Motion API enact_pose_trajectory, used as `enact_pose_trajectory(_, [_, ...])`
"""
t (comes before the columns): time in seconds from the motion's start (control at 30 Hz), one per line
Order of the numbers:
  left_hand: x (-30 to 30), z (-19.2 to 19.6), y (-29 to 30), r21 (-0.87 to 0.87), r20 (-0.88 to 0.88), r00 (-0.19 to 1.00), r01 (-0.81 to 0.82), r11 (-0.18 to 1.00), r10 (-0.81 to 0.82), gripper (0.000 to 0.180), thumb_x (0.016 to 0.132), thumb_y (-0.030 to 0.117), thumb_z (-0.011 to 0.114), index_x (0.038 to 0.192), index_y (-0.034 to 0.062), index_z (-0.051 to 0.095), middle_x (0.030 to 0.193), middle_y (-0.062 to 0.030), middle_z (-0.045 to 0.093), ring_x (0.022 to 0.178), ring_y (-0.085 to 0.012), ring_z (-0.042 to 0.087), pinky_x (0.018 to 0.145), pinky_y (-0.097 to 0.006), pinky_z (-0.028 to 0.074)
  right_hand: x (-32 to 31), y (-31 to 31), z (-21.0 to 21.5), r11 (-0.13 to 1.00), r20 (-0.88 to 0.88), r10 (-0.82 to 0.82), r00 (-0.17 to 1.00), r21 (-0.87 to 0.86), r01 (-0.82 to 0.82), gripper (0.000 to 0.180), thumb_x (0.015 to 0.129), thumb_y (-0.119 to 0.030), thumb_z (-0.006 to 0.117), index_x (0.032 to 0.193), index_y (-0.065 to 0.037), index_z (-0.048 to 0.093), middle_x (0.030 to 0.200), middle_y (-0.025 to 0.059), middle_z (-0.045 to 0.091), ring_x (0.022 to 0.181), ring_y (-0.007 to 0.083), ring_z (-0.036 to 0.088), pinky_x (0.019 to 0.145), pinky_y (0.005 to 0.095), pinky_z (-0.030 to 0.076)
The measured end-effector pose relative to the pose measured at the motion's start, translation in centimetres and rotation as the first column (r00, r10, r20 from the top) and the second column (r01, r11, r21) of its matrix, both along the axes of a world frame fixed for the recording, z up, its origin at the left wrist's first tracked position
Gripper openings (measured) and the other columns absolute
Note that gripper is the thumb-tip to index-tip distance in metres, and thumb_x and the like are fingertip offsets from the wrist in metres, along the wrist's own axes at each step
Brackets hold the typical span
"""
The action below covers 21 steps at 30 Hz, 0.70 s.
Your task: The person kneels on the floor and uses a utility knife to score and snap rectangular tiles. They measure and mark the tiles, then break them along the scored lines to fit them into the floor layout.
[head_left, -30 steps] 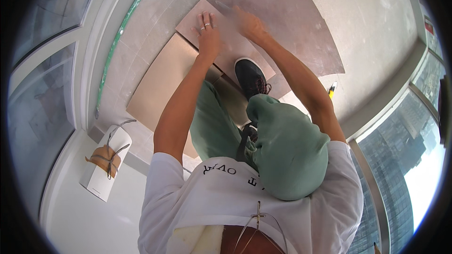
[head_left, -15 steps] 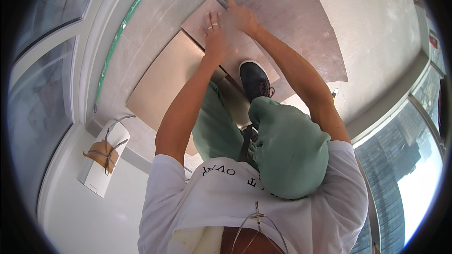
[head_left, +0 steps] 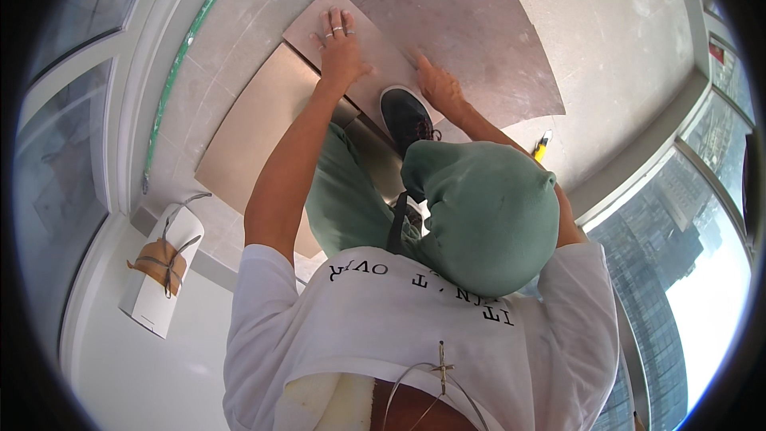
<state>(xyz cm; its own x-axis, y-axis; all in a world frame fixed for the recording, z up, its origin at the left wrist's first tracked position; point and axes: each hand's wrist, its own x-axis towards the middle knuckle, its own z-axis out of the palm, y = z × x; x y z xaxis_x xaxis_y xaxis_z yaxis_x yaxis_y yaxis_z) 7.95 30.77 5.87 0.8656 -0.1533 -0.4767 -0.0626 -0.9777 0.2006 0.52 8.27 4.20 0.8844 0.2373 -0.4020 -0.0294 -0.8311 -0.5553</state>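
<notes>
My left hand (head_left: 343,56), ringed and with its fingers spread, presses flat on a narrow pinkish-brown board (head_left: 373,88) on the floor. Along this board's right side lies a large brown sheet (head_left: 471,32). My right hand (head_left: 441,89) is over the edge between them, index finger stretched out and touching there; the other fingers curl and partly hide. I see nothing held in it. My dark shoe (head_left: 405,116) stands on the narrow board's near part. A light tan board (head_left: 259,128) lies along its left side.
A yellow-handled utility knife (head_left: 542,145) lies on the pale tiled floor to the right. A green strip (head_left: 183,52) runs along the left wall. On a white ledge at left sits a white box (head_left: 163,271) with a brown wrap and grey cord. Windows (head_left: 662,255) stand at right.
My right hand has moved from the narrow board's far end toward me along its right edge. My left hand stays spread on the board. The view has shifted a little.
</notes>
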Motion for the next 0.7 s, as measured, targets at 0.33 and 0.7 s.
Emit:
enact_pose_trajectory(0.33, [-0.2, 0.3, 0.0, 0.007, -0.031, 0.999, -0.026, 1.0, 0.026, 0.137, 0.057, 0.042, 0.095, 0.158, -0.0029, 0.013, 0.166, -0.023, 0.007, 0.155, -0.041, 0.003, 0.116, -0.07, 0.02, -6.7, -6.1, 3.4, 0.977, -0.325, -0.046, 0.944, -0.21, -0.025, 0.016, 0.101, -0.019, 0.049, 0.112, -0.008, 0.047, 0.092, 0.0257, 0.07, 0.089, 0.047, 0.068, 0.081, 0.0553, 0.054])
enact_pose_trajectory(0.7, [0.1, 0.0, -0.3, -0.008, -0.008, 1.0, -0.003, 1.0, 0.003, 0.14, 0.055, 0.047, 0.094, 0.158, -0.0018, 0.013, 0.166, -0.0228, 0.009, 0.154, -0.0414, 0.002, 0.116, -0.071, 0.019, 11.9, 6.2, -3.7, 0.995, 0.149, 0.02, 0.989, 0.096, -0.034, 0.023, 0.1, -0.025, 0.05, 0.112, -0.006, 0.047, 0.093, 0.0225, 0.07, 0.087, 0.046, 0.067, 0.075, 0.0561, 0.053])
